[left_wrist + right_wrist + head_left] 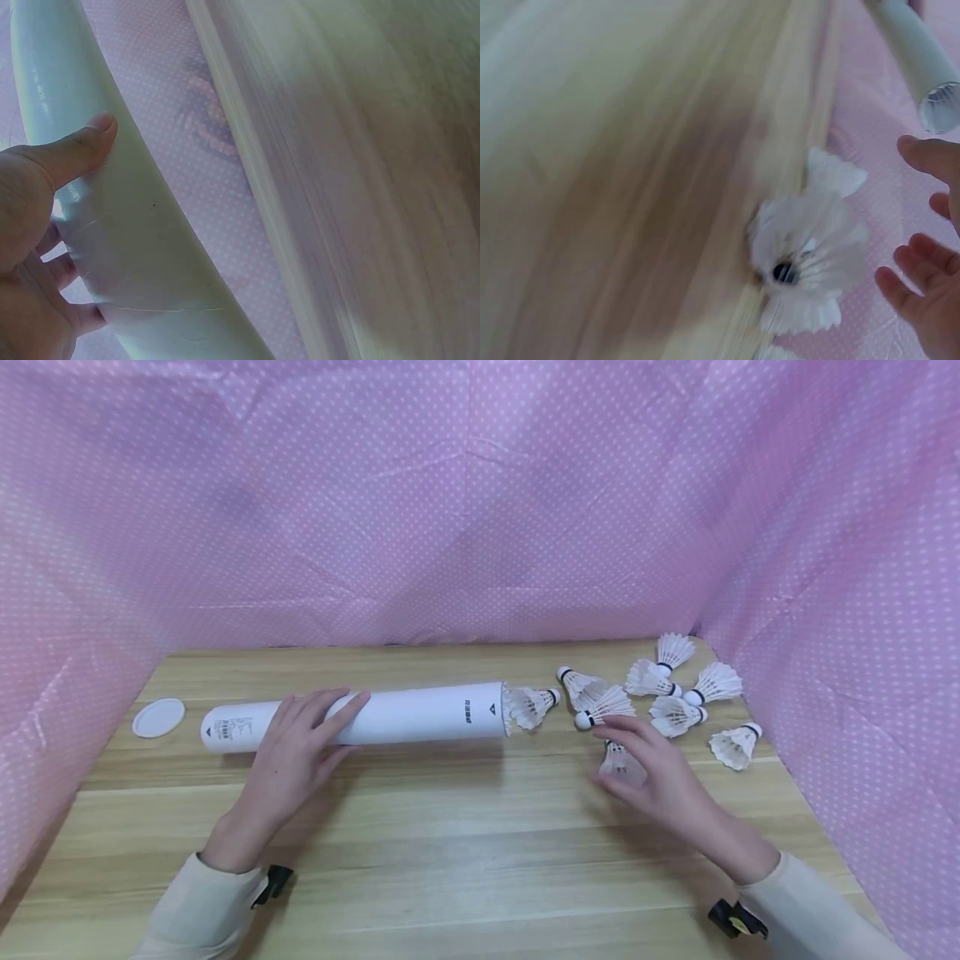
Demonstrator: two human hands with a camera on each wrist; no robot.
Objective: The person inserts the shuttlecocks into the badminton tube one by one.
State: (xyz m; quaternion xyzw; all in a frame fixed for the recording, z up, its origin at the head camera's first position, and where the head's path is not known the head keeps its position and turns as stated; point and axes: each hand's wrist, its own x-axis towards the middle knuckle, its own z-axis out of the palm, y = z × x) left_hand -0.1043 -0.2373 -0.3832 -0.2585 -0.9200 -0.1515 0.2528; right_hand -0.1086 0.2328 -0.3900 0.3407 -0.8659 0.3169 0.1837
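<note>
A long white shuttlecock tube lies sideways across the table, its mouth to the right with feather tips showing at the rim. My left hand grips its middle, thumb on the near side and fingers over the top; the left wrist view shows the thumb pressed along the tube. By the mouth sits one shuttlecock, cork pointing right. My right hand hovers with thumb and fingers spread around a shuttlecock and beside another shuttlecock. Nothing is held in it in the right wrist view.
Several more white feather shuttlecocks are scattered at the back right, one farther out near the right edge. A round white lid lies at the far left. Pink dotted cloth stands behind and beside the wooden table.
</note>
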